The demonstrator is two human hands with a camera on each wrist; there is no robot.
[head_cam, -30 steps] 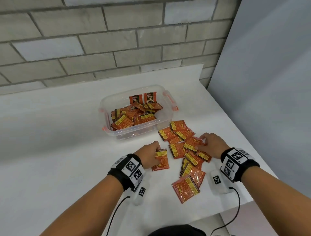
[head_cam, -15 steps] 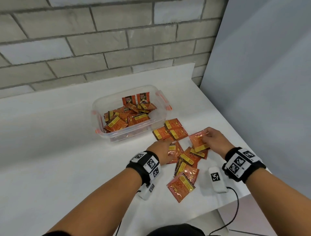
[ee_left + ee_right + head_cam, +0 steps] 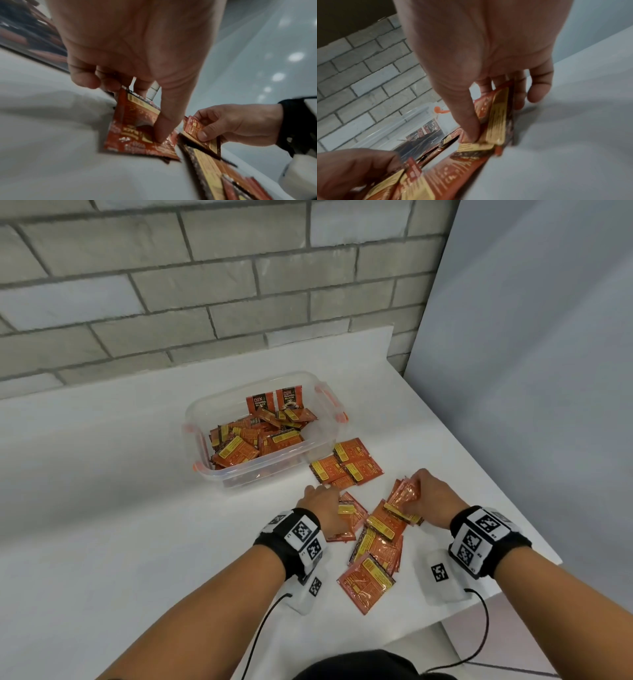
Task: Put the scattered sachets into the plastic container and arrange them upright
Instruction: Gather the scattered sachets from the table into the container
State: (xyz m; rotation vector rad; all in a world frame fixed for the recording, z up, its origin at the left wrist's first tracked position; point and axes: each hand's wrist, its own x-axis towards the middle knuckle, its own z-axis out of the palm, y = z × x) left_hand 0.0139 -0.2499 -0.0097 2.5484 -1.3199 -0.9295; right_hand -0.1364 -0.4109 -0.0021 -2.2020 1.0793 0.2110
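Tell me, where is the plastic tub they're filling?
In the head view the plastic container sits on the white table, ahead of both hands, near the brick wall; loose sachets lie beside its right corner.

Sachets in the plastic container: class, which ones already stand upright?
The two sachets at the far wall of the plastic container, dark "D2X" fronts facing the camera, stand upright side by side. The others in it lie flat or tilted in a loose heap.

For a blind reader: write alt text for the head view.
Two hands gather orange sachets on a white table: the right hand grips a small stack, the left hand grips another sachet. Behind them a clear container holds more sachets, mostly lying flat, before a brick wall.
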